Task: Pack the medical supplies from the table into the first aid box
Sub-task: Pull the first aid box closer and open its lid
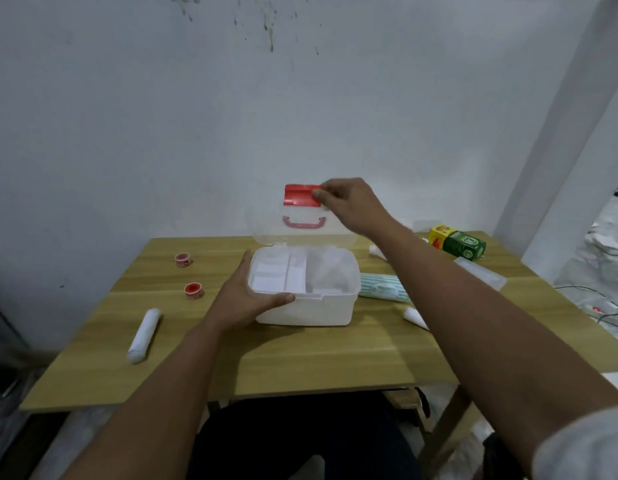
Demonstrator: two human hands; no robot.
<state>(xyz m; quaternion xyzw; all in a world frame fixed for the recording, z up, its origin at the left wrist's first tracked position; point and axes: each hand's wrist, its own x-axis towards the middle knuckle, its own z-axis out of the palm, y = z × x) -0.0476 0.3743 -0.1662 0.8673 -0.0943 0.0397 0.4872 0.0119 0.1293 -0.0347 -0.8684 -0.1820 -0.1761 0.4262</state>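
Observation:
The white first aid box (311, 311) stands mid-table with its clear lid (266, 230) raised upright. My right hand (349, 202) pinches the red latch (298, 195) at the lid's top edge. My left hand (245, 296) is pressed against the box's left front corner, thumb along the rim. A white inner tray (278, 275) fills the left part of the box. On the table lie two red tape rolls (183, 259) (194, 289), a white bandage roll (144, 336), a striped teal pack (383, 287), a white tube (415, 317) and a green-yellow carton (458, 241).
The wooden table (300, 362) stands against a white wall. A clear packet (480, 271) lies at the right, partly hidden by my right forearm, and a small white item (376, 251) sits behind the box. Cables (608, 313) lie on the floor at the right.

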